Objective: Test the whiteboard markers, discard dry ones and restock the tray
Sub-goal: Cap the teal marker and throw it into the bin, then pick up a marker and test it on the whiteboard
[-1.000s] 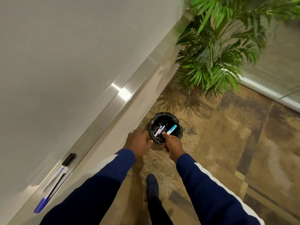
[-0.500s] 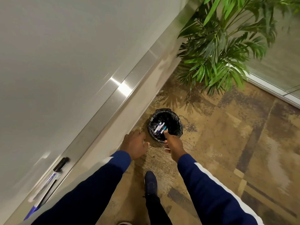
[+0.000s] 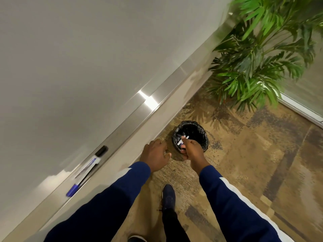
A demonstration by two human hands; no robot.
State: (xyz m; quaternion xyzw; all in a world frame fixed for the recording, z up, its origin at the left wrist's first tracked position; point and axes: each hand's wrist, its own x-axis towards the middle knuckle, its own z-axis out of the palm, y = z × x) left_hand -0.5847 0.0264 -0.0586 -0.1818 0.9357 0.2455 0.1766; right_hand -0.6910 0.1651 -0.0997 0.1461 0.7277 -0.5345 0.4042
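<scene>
Head view, looking down along the wall.

- Whiteboard (image 3: pixel 70 67) fills the left side. Its metal marker tray (image 3: pixel 122 130) runs diagonally below it, with a bright glare spot partway along.
- Two whiteboard markers lie end to end on the tray. The black-capped marker (image 3: pixel 98 155) is farther along; the blue-capped marker (image 3: pixel 75 186) is nearer the camera. Both are blurred and the labels are unreadable.
- A small waste bin (image 3: pixel 204 137) with a black liner stands on the patterned carpet (image 3: pixel 253 154), close to the foot of the wall. Discarded markers (image 3: pixel 185 137) show as white barrels inside it.
- Right hand (image 3: pixel 193 151) is over the near rim of the bin, knuckles up, fingers curled under. A blue speck shows beside the fingers. Cannot tell whether the grip is pinching a marker or is only closed.
- Left hand (image 3: pixel 155 156) hangs just left of the bin, between it and the wall, apart from the rim. Its grip is spread and relaxed and holds nothing.
- Both arms are in navy sleeves with a white stripe. One dark shoe (image 3: pixel 168 198) is on the carpet between them.
- A leafy green plant (image 3: pixel 258 63) stands in the far corner, well beyond the bin.
</scene>
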